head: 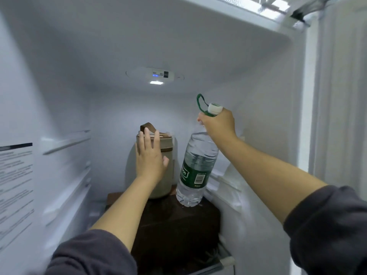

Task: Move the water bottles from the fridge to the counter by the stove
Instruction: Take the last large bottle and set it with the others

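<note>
A large clear water bottle with a green label, a white cap and a green carry loop stands tilted inside the fridge, its base on a dark brown box. My right hand grips the bottle's neck just under the cap. To its left stands a beige cylindrical pouch with a brown strap. My left hand lies against the pouch's front with straight, spread fingers.
The white fridge walls close in on both sides, with shelf rails on the left wall and ledges on the right. A lit control panel sits on the ceiling. A printed label covers the left wall.
</note>
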### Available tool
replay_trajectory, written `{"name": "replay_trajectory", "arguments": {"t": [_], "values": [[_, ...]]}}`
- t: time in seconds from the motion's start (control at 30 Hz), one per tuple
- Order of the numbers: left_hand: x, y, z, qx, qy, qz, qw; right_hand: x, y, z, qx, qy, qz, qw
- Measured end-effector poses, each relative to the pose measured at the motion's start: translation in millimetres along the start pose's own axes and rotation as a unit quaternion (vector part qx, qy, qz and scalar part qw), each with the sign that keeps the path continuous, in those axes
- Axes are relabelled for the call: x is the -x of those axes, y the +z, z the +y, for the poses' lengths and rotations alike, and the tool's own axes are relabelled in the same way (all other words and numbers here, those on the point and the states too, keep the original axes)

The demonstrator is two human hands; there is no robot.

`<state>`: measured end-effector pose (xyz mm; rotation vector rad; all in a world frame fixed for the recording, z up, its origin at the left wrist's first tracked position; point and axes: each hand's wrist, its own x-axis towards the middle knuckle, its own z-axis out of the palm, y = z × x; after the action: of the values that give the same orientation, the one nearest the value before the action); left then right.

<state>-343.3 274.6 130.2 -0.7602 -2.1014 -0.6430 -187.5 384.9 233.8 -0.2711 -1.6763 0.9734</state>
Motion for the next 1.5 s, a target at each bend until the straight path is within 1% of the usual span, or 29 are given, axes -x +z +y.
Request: {"name": "replay_trajectory", "arguments": {"t": [0.07,0.1,0.17,0.2,0.23,0.33,0.37,0.43,0.6,0.73,0.87,0.97,1.1,1.27,1.37,1.43,1.5], "values": [[19.7,-2.9,10.9,0.095,-0.028,0.028,0.995,6.3,-5.3,-0.2,-0.005,0.005,0.008,1.0],[30.6,-3.4,15.5,0.138,-0.036,0.028,0.989,9.5,-8.4,0.0,-0.008,0.01,0.01,1.0],[50.9,-0.4,22.8,0.22,-0.042,0.002,0.975,15.5,-15.4,0.7,-0.013,0.009,0.011,1.0],[58.9,3.4,25.0,0.255,-0.042,-0.03,0.966,18.2,-18.8,1.3,-0.018,0.01,0.013,1.0],[64.7,6.8,25.9,0.28,-0.043,-0.079,0.956,20.9,-22.3,1.7,-0.025,0.013,0.016,0.999],[71.1,21.5,23.0,0.307,-0.023,-0.247,0.919,25.5,-31.9,4.1,-0.015,0.019,0.033,0.999],[71.9,24.9,22.6,0.312,-0.008,-0.285,0.906,26.2,-34.7,4.7,-0.013,0.025,0.039,0.999],[73.5,32.0,23.8,0.34,0.009,-0.316,0.886,26.2,-39.2,6.4,-0.036,0.036,0.044,0.998],[75.5,48.1,31.0,0.438,0.0,-0.277,0.855,26.4,-45.1,10.9,-0.029,0.033,0.061,0.997],[72.8,44.8,36.8,0.47,0.001,-0.265,0.842,28.7,-44.1,10.8,-0.03,0.038,0.063,0.997],[77.8,43.7,38.1,0.502,-0.002,-0.233,0.833,36.9,-42.3,6.2,-0.029,0.022,0.062,0.997],[79.3,36.8,37.1,0.509,0.002,-0.216,0.833,47.7,-45.2,2.1,-0.041,0.017,0.067,0.997],[92.2,16.5,37.6,0.511,0.018,-0.183,0.84,64.8,-57.5,-6.8,-0.065,0.039,0.067,0.995],[127.0,-17.8,52.9,0.525,0.05,-0.107,0.843,98.4,-80.5,-27.1,-0.098,0.043,0.066,0.992],[144.4,-36.6,66.0,0.511,0.066,-0.067,0.855,117.8,-97.1,-41.6,-0.121,0.033,0.075,0.989],[159.0,-49.4,76.0,0.494,0.059,-0.067,0.865,132.8,-111.8,-51.4,-0.128,0.014,0.074,0.989],[177.6,-60.1,86.1,0.475,0.054,-0.065,0.876,150.4,-129.2,-60.3,-0.134,0.015,0.071,0.988]]}}
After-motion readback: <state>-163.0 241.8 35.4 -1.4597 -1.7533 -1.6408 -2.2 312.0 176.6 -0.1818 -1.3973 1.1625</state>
